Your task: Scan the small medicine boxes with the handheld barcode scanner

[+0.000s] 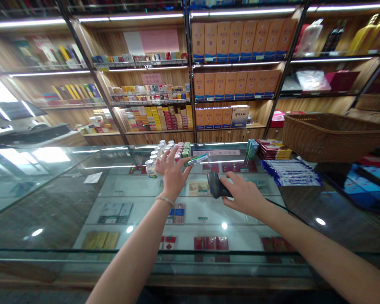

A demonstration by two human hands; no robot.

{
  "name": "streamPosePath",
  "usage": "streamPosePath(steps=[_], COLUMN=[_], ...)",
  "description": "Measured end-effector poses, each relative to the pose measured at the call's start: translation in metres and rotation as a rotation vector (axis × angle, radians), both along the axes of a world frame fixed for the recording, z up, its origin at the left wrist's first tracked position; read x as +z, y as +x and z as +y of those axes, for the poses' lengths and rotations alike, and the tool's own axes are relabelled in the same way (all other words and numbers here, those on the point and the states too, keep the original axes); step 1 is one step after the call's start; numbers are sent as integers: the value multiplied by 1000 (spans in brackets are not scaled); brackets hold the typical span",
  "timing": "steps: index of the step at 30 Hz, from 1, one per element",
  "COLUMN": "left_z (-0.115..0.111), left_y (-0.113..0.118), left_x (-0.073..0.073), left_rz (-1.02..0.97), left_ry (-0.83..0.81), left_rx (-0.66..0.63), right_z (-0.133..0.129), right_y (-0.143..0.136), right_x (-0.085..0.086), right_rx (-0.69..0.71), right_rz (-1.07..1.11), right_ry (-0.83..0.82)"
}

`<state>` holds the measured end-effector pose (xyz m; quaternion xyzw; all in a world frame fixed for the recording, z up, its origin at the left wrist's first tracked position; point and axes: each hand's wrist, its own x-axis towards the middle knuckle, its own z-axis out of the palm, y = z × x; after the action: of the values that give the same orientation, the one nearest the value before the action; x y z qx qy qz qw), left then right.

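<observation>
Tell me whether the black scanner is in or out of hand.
In: the right hand is curled around the rear of the black scanner.

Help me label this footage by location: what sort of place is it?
Probably a shop, perhaps for tobacco and liquor: the right hand grips a scanner above a glass counter with packs inside, and bottles stand on the lit shelves beyond.

Left grip point(173, 175) pinched, right grip point(245, 195) curled, both arms point(139, 245) outstretched

2 hands point(173, 174), 1 scnr point(214, 185), 1 held pkt point(198, 159), 4 btm-shelf orange bxs point(209, 119)
</observation>
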<state>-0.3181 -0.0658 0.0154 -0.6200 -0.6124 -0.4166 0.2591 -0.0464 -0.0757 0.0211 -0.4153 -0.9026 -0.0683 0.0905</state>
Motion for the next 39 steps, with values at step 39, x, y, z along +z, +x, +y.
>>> streamPosePath(steps=[39], left_z=[-7], left_y=[16], left_x=[4], left_rz=[51], left_ry=[27], left_rx=[-54], right_z=[85], right_y=[-47], right_x=[23], right_rx=[-134], right_rz=[734], right_ry=[-248])
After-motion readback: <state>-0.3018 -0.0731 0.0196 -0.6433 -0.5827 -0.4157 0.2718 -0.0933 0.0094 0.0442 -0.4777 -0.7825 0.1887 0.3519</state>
